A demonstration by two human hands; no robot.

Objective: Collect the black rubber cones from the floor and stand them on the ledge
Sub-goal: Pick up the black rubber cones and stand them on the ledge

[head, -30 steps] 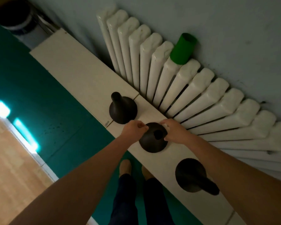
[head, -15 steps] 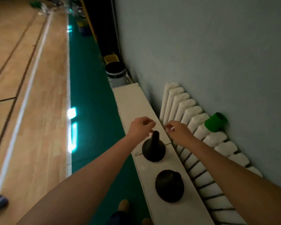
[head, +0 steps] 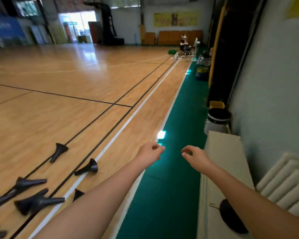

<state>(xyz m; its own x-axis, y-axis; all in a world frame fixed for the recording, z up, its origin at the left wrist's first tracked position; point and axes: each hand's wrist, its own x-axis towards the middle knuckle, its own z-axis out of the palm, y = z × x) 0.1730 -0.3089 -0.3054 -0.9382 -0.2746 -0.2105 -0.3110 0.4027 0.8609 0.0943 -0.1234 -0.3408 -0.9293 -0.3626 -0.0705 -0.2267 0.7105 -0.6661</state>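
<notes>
Over the green strip near the lower middle of the frame, the left hand [head: 149, 153] and the right hand [head: 196, 156] hung side by side, fingers loosely curled and holding nothing. Half a second earlier they had been either side of a cone standing on the ledge; now they had come off it, and the view had swung from the wall toward the court. One black cone [head: 229, 215] showed on the white ledge [head: 221, 152] at lower right, half hidden behind the right forearm. More fallen cones [head: 59, 150] lay tipped on the wooden floor [head: 76, 83] at lower left. To my eye one placement was finished, and the next pickup would come from that scatter.
</notes>
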